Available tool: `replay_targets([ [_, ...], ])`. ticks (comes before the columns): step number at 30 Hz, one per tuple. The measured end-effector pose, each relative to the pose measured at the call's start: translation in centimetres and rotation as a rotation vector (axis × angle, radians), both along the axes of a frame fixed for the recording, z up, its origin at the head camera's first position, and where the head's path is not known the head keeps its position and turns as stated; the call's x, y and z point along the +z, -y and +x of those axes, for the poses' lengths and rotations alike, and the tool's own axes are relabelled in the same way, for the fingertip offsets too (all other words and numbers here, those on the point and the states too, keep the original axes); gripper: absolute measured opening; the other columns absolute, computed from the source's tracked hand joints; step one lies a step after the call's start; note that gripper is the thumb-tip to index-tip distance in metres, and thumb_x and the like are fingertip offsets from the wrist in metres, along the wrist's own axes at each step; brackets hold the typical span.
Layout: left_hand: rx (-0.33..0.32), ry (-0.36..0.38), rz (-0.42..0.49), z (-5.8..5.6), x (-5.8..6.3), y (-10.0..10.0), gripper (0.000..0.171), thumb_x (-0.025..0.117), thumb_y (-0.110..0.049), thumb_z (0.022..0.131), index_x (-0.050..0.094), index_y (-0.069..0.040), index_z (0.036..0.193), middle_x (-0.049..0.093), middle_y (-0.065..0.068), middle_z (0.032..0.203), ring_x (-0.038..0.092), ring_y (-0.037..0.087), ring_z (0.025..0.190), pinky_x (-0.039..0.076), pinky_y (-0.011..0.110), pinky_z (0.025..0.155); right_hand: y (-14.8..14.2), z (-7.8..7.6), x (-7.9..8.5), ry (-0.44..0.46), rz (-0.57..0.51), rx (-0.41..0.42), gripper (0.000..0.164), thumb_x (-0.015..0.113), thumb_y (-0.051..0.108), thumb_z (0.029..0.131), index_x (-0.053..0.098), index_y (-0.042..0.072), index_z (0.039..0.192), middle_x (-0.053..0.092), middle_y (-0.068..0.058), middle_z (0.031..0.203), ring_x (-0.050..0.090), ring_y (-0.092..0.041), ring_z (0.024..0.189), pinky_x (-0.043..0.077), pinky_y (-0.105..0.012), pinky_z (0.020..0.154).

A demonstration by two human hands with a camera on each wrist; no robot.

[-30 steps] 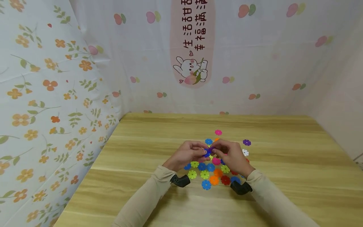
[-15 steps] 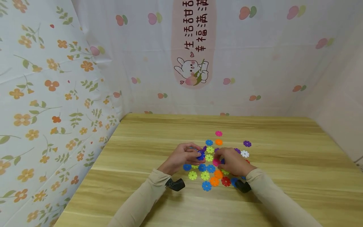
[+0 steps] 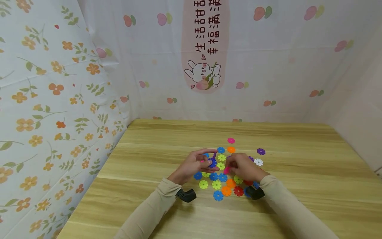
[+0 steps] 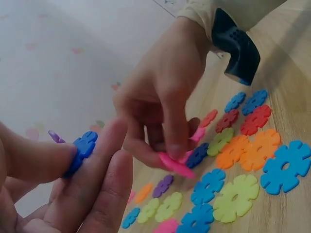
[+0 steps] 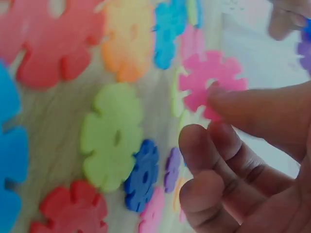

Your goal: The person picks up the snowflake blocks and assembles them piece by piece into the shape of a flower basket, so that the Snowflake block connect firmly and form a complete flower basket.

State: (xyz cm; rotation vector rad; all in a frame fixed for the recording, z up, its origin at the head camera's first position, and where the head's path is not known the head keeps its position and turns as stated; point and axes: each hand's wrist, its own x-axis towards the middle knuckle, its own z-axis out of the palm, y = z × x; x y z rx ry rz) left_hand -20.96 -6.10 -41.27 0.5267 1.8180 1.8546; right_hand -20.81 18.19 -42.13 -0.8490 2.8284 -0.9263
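My left hand (image 3: 189, 167) pinches a dark blue snowflake disc (image 4: 83, 148) between thumb and fingers. A purple snowflake disc (image 3: 214, 155) stands edge-on at the blue one's upper side and appears joined to it. Just right of it, my right hand (image 3: 247, 169) pinches a bright pink snowflake disc (image 5: 214, 80), thumb near its centre hole. In the left wrist view this pink disc is tilted and raised above the flat ones. The right hand's other fingers are curled below the disc, apart from it. The two hands do not touch.
Loose notched discs lie flat on the wooden table (image 3: 143, 199) around and below the hands, among them a yellow-green disc (image 3: 216, 185), an orange disc (image 3: 226, 191) and a red disc (image 3: 238, 191). Farther right lie a white disc (image 3: 258, 162) and a purple one. A patterned cloth (image 3: 268, 66) hangs behind.
A second ago both hands met at the blue and purple discs. The right hand then let go, moved right and down to the table, and now holds a pink disc. The left keeps its discs.
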Motion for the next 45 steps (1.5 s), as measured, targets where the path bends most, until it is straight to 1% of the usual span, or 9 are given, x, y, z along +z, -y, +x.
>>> replay_targets([
  [10, 0.017, 0.054, -0.001, -0.1, -0.5, -0.3, 0.042, 0.049, -0.004, 0.104, 0.051, -0.011, 0.145, 0.056, 0.008, 0.089, 0.073, 0.032, 0.108, 0.057, 0.045, 0.095, 0.4, 0.7, 0.7, 0.129, -0.442, -0.177, 0.009, 0.060, 0.004, 0.099, 0.068, 0.003, 0.104, 0.072, -0.016, 0.097, 0.071, -0.035, 0.086, 0.062, -0.033, 0.077],
  [14, 0.020, 0.077, 0.026, -0.1, -0.6, -0.6, 0.042, 0.047, -0.004, 0.105, 0.049, -0.011, 0.146, 0.060, 0.023, 0.110, 0.071, 0.033, 0.113, 0.058, 0.039, 0.094, 0.9, 1.1, 1.0, 0.134, -0.522, -0.157, 0.011, 0.059, 0.002, 0.099, 0.067, 0.000, 0.106, 0.070, -0.022, 0.096, 0.071, -0.036, 0.084, 0.063, -0.037, 0.077],
  [17, 0.024, 0.084, 0.038, -0.1, -0.4, -0.8, 0.042, 0.048, -0.005, 0.105, 0.049, -0.012, 0.146, 0.057, 0.028, 0.128, 0.070, 0.034, 0.114, 0.058, 0.039, 0.094, 1.3, 1.3, 1.2, 0.104, -0.529, -0.134, 0.011, 0.059, 0.001, 0.098, 0.068, 0.001, 0.105, 0.070, -0.020, 0.093, 0.070, -0.035, 0.081, 0.063, -0.035, 0.075],
  [21, 0.029, 0.095, 0.041, 0.0, -0.3, -1.0, 0.042, 0.049, -0.006, 0.104, 0.049, -0.012, 0.146, 0.059, 0.024, 0.125, 0.071, 0.034, 0.113, 0.058, 0.038, 0.094, 1.6, 1.5, 1.3, 0.043, -0.496, -0.128, 0.011, 0.061, -0.001, 0.097, 0.069, 0.003, 0.103, 0.071, -0.014, 0.089, 0.069, -0.034, 0.078, 0.061, -0.027, 0.072],
  [28, 0.018, 0.079, 0.026, 0.2, -0.5, -1.1, 0.044, 0.048, -0.004, 0.104, 0.046, -0.008, 0.148, 0.059, 0.028, 0.126, 0.072, 0.035, 0.110, 0.057, 0.041, 0.095, 1.6, 2.1, 0.8, -0.010, -0.441, -0.137, 0.013, 0.062, 0.001, 0.096, 0.071, 0.006, 0.105, 0.074, -0.010, 0.092, 0.070, -0.031, 0.077, 0.061, -0.034, 0.069],
  [32, 0.004, 0.081, 0.019, 0.3, -0.5, -1.5, 0.042, 0.049, -0.004, 0.104, 0.050, -0.009, 0.146, 0.058, 0.029, 0.128, 0.073, 0.037, 0.107, 0.056, 0.046, 0.095, 1.5, 2.5, 0.8, -0.037, -0.432, -0.138, 0.013, 0.064, 0.000, 0.095, 0.073, 0.005, 0.103, 0.074, -0.010, 0.096, 0.072, -0.027, 0.079, 0.060, -0.023, 0.072],
  [38, 0.034, 0.129, 0.039, 0.6, -0.3, -2.1, 0.040, 0.050, 0.001, 0.102, 0.055, -0.009, 0.141, 0.060, 0.030, 0.122, 0.069, 0.048, 0.106, 0.060, 0.042, 0.085, 1.8, 2.8, 0.9, -0.100, -0.421, -0.117, 0.015, 0.066, -0.004, 0.092, 0.075, 0.005, 0.099, 0.074, -0.009, 0.095, 0.074, -0.020, 0.080, 0.061, -0.023, 0.075],
  [41, 0.035, 0.152, 0.051, 0.6, -0.3, -2.3, 0.042, 0.049, 0.004, 0.101, 0.055, -0.009, 0.141, 0.062, 0.027, 0.113, 0.066, 0.054, 0.107, 0.061, 0.041, 0.082, 1.9, 2.7, 0.8, -0.094, -0.394, -0.102, 0.015, 0.066, -0.005, 0.092, 0.075, 0.006, 0.099, 0.075, -0.008, 0.094, 0.074, -0.018, 0.081, 0.062, -0.026, 0.076],
  [45, -0.014, 0.141, 0.057, 0.6, -0.5, -1.9, 0.046, 0.045, 0.004, 0.103, 0.050, -0.013, 0.146, 0.060, 0.016, 0.101, 0.063, 0.053, 0.111, 0.058, 0.048, 0.089, 1.9, 2.7, 0.5, -0.002, -0.326, -0.121, 0.019, 0.068, -0.001, 0.092, 0.071, 0.005, 0.110, 0.074, -0.007, 0.097, 0.072, -0.013, 0.081, 0.061, -0.023, 0.075],
])
